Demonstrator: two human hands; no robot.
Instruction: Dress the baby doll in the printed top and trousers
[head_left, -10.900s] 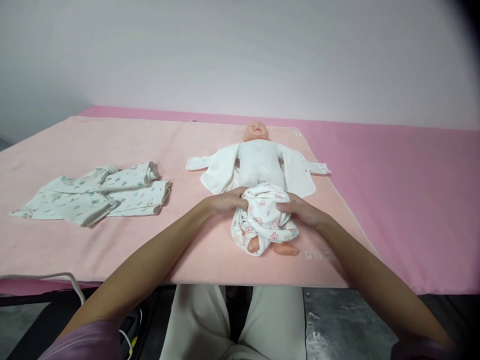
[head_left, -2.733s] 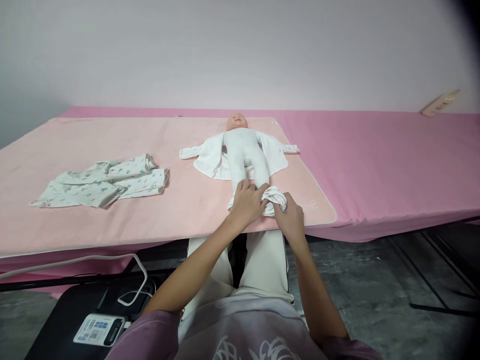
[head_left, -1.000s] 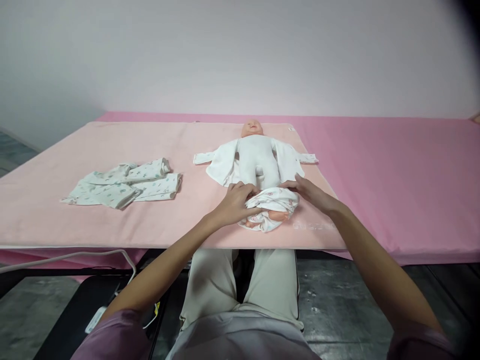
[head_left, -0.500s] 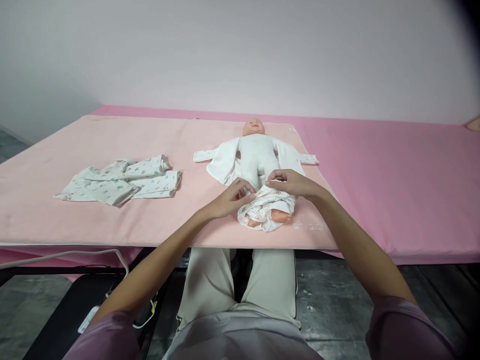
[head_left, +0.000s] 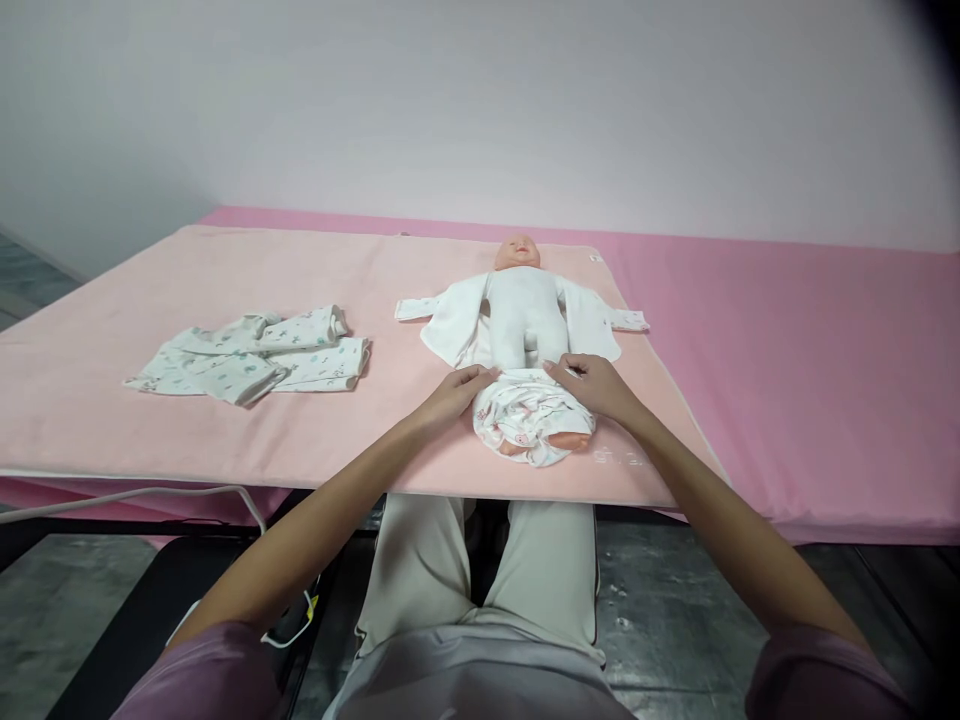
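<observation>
A baby doll lies on its back, head toward the wall, with its soft white body showing. Its arms are in the sleeves of an open white baby jacket spread out to both sides. Patterned white baby pants are bunched around its lower legs, and the feet poke out at the near end. My left hand pinches the left end of the waistband. At the other end, my right hand grips the same band with curled fingers.
A folded white outfit with green print lies on the left of the peach mat. Beneath the mat is a pink table cover. A white cable and a black stool-like surface are below the table's left front.
Both hands have closed on the waistband of the pants and pulled it wider and flatter across the doll's legs. The view has shifted slightly.
</observation>
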